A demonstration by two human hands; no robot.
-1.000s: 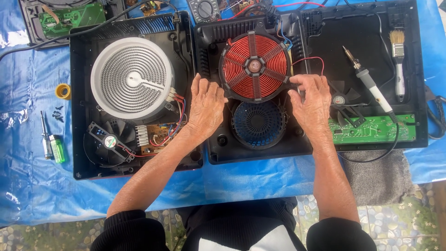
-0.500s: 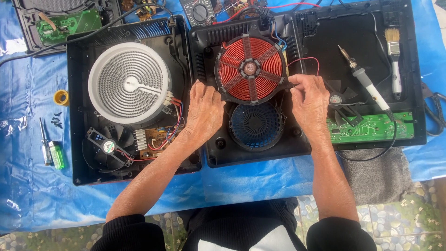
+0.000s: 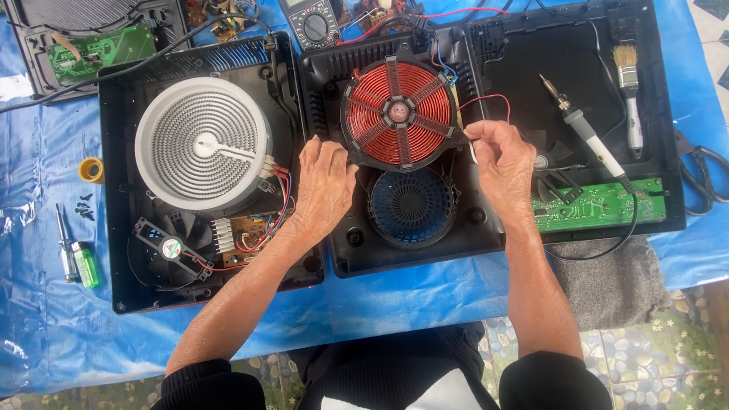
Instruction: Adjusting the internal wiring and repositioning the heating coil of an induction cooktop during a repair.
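Centrally, a red copper induction coil [image 3: 399, 114] was found seated on its black spoked carrier in the upper half of the middle open cooker housing [image 3: 338, 250], directly above a round blue fan grille [image 3: 411, 206]. The left hand [image 3: 323, 186] was laid flat beside the coil's lower left edge, fingers extended and nearly together, the fingertips at or just under the carrier rim; nothing was seen to be gripped. The right hand [image 3: 501, 163] was held at the coil's right edge with fingers curled and thumb brought toward them in a pinch; whether the rim or a red lead wire [image 3: 486, 99] was held could not be told. The coil was judged light but delicate: stiff as a disc, with fine windings and thin leads easily damaged, so hold was judged best taken on the plastic carrier at opposite edges, not on the copper. A small round label, white with red and green, was noted on the black fan [image 3: 171, 244] in the left housing. A yellow tape roll [image 3: 90, 169] lay on the blue sheet [image 3: 38, 304] at far left. Green circuit boards [image 3: 596, 203] bore no legible markings.
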